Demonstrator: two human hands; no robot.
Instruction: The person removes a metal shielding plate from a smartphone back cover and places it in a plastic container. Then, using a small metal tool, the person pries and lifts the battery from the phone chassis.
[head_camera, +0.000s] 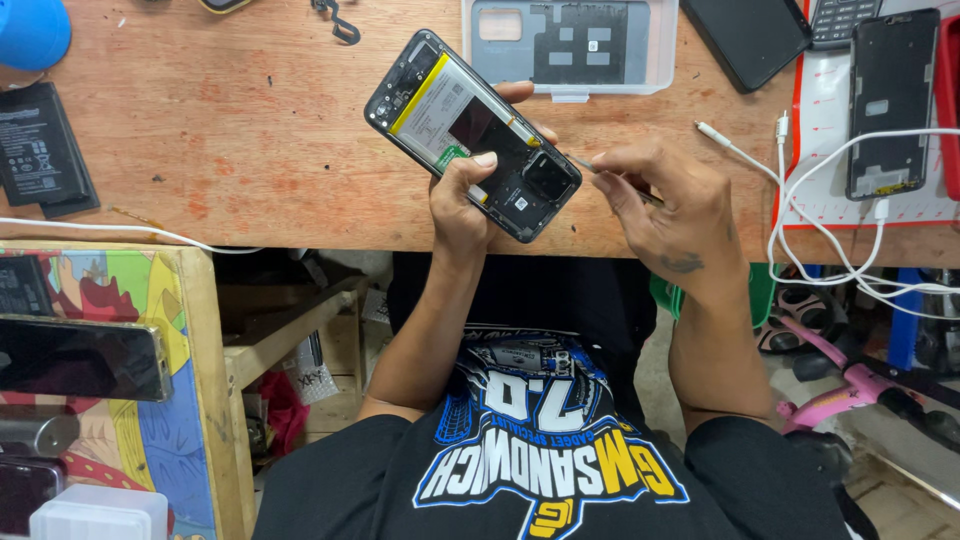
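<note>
My left hand (462, 205) grips an opened black phone (470, 130) with its back cover off, held tilted above the wooden table (250, 150). The phone's battery with a yellow strip and the dark inner boards are exposed. My thumb lies across its lower edge. My right hand (665, 195) pinches a thin metal tool (582, 163) whose tip points at the phone's lower right corner, close to the camera end.
A clear plastic tray with a grey phone back (565, 45) lies beyond the phone. A dark phone (748, 35) and a phone frame (892, 100) on a red-edged mat lie at right, with white cables (800, 200). A battery (40, 150) lies at left.
</note>
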